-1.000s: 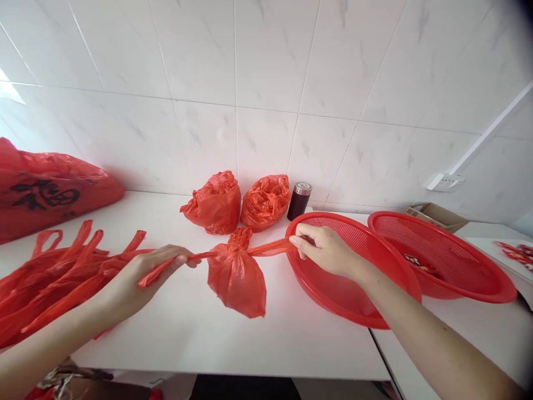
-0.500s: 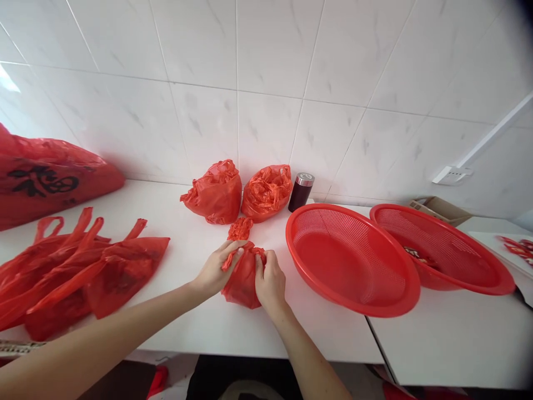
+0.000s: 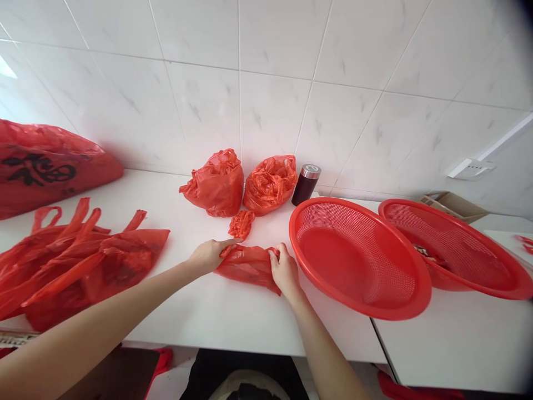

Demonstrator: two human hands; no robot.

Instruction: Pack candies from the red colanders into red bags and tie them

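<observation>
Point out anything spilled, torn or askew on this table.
Nothing stands out. The held red bag is creased but shows no tear, the dark canister stands upright, and no spill shows around the near red basket. The bags at left are loosely heaped, nothing more.

The left hand (image 3: 210, 256) and right hand (image 3: 285, 272) were bare.
Black clothing (image 3: 245, 360) showed a pale, curved patch with black inside.
</observation>
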